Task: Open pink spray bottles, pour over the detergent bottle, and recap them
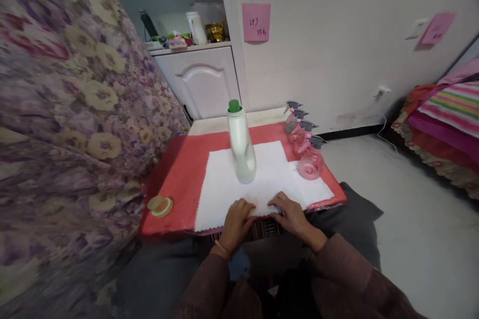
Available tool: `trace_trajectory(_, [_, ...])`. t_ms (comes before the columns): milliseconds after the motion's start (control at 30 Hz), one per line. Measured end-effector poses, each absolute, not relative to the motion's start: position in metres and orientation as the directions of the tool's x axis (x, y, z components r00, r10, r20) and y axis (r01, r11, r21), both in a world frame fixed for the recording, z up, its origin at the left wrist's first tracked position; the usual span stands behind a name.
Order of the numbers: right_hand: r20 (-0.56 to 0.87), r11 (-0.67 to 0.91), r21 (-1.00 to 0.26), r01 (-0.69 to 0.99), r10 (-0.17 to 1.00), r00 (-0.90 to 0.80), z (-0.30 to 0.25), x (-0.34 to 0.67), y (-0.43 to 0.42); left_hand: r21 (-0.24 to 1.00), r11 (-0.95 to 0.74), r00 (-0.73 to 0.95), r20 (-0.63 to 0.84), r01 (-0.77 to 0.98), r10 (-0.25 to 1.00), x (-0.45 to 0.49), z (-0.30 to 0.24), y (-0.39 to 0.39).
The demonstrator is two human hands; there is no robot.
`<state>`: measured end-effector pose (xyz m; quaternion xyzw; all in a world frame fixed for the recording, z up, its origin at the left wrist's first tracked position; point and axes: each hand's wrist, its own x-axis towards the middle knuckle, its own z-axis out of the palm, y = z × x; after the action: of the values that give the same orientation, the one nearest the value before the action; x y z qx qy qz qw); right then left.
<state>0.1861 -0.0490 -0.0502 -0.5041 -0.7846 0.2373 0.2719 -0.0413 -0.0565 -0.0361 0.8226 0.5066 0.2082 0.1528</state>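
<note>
My left hand [238, 219] rests at the near edge of a white cloth [220, 189], fingers bent and thumb a little apart. Opposite it, my right hand [290, 213] lies on the same edge, fingers loosely curled. Neither hand visibly holds anything, and the fingertips nearly face each other. Beyond them a pale detergent bottle [243, 152] stands upright on the cloth, its green inner spout [234, 106] showing and no cap on it. To the right is a pink spray bottle [310, 164], the nearest of several in a row. A yellowish cap [160, 206] sits at the left.
A red cover [179, 164] lies over the small table under the cloth. Floral curtain [101, 99] hangs close on the left. Behind stand a white cabinet [202, 77] and a wall with a pink note [256, 22]. A bed with striped bedding [454, 109] is far right.
</note>
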Motion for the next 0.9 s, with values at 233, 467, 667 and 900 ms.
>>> trace_trajectory(233, [0.201, 0.373, -0.758, 0.535, 0.914, -0.352, -0.051, 0.189, -0.041, 0.539, -0.418, 0.374, 0.196, 0.731, 0.907, -0.042, -0.036, -0.051])
trace_trajectory(467, [0.19, 0.356, -0.807, 0.471, 0.912, -0.364, -0.053, 0.19, -0.042, 0.585, -0.379, 0.331, 0.192, 0.717, 0.924, -0.041, -0.033, -0.05])
trace_trajectory(667, [0.24, 0.369, -0.853, 0.368, 0.905, -0.351, -0.026, 0.17, -0.047, 0.569, -0.32, 0.261, 0.186, 0.757, 0.947, -0.033, -0.022, -0.049])
trace_trajectory(900, [0.138, 0.37, -0.809, 0.457, 0.874, -0.465, -0.034, 0.125, -0.041, 0.482, -0.146, 0.098, 0.124, 0.864, 0.987, -0.035, -0.028, -0.03])
